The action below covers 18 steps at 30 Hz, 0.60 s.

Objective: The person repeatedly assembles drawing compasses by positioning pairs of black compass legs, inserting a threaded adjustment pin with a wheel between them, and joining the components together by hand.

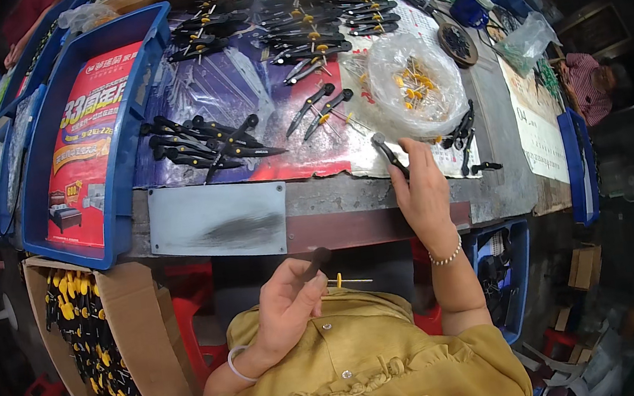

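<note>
My left hand point(291, 301), low near my lap, pinches a black piece with a rounded end point(319, 260). A thin metal rod with a yellow knob point(340, 281) sticks out beside its fingers. Over the table's near edge reaches my right hand point(425, 197), its fingers closed on a slim black leg-like piece point(388, 152). Just beyond it sits a clear plastic bag point(417, 81) holding yellow knobs on metal rods. Two black two-legged tools with rods point(320, 111) lie left of the bag. A pile of black legs point(205, 144) rests farther left.
Rows of black tools with yellow knobs point(301, 24) fill the far table. On the left stands a blue tray point(120, 220), above a cardboard box point(138, 312) of black and yellow tools. A metal plate point(218, 219) lies at the front edge; a round black dish point(457, 45) is right of the bag.
</note>
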Motion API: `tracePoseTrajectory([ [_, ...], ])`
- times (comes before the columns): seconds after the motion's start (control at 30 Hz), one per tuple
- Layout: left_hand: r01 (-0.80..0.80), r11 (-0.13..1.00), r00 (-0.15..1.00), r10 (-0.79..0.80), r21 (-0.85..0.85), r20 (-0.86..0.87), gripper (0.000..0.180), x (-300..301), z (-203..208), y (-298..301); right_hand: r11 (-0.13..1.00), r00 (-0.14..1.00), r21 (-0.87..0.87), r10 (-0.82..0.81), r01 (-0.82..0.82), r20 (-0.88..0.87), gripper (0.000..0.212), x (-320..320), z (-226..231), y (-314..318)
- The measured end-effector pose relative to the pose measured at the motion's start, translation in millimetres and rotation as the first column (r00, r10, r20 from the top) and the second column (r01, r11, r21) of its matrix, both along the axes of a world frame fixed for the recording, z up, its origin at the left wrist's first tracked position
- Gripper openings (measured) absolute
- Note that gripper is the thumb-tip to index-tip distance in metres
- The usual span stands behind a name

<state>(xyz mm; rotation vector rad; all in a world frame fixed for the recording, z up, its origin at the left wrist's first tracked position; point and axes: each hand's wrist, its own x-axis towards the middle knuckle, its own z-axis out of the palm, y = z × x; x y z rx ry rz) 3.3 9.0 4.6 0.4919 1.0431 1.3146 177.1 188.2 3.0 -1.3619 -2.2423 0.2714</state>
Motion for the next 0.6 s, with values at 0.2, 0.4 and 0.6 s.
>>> tracePoseTrajectory([
  [0.2, 0.015, 1.0, 1.0, -0.015, -0.006, 0.012, 0.015, -3.8, -4.3, 3.3, 0.88, 0.911, -0.282, 0.308, -0.383, -0.274, 0.03, -3.9, 29.1, -63.2],
  [0.4, 0.072, 0.997, 0.995, -0.072, -0.009, -0.07, 0.009, -1.7, -4.4, 8.5, 0.472, 0.818, -0.675, 0.227, -0.567, -0.529, 0.022, -7.9, 14.8, -89.9],
  [0.6, 0.079, 0.997, 0.996, -0.08, 0.017, 0.039, 0.013, 1.1, -4.0, 1.0, -0.147, 0.705, -0.702, -0.324, -0.696, -0.631, 0.014, 0.1, 12.5, -84.6],
])
